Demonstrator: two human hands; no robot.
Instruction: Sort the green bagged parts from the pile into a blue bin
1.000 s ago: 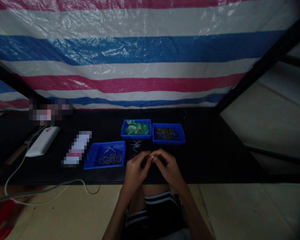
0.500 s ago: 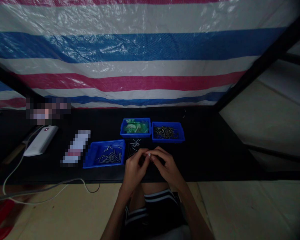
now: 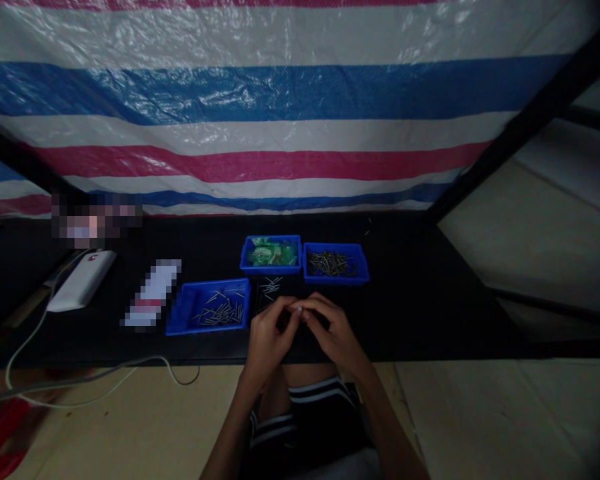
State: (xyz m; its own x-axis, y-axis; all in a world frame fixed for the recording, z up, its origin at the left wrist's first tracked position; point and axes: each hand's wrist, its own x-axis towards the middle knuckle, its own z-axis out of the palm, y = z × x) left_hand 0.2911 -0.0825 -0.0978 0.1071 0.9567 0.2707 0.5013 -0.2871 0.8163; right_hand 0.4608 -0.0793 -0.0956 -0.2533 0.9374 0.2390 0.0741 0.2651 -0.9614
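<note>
My left hand and my right hand meet at the fingertips over the front part of the black table. Pinched between them is a small white piece, only its pale round end showing; its kind is too small to make out. Just beyond the fingers lie several loose thin metal pins, like nails. To the left of my left hand stands a blue tray with silvery nail-like pins inside. Behind the hands, one blue tray holds green and whitish pieces, and another holds darker, brassy nail-like pins.
On the left lie a white power-bank-like box with a cable and a blurred-out flat object. A striped plastic sheet hangs behind the table. Black frame bars slant at the right.
Both hands stay in nearly the same place, fingertips still together. The small white piece between them has shifted very slightly; the trays have not moved.
</note>
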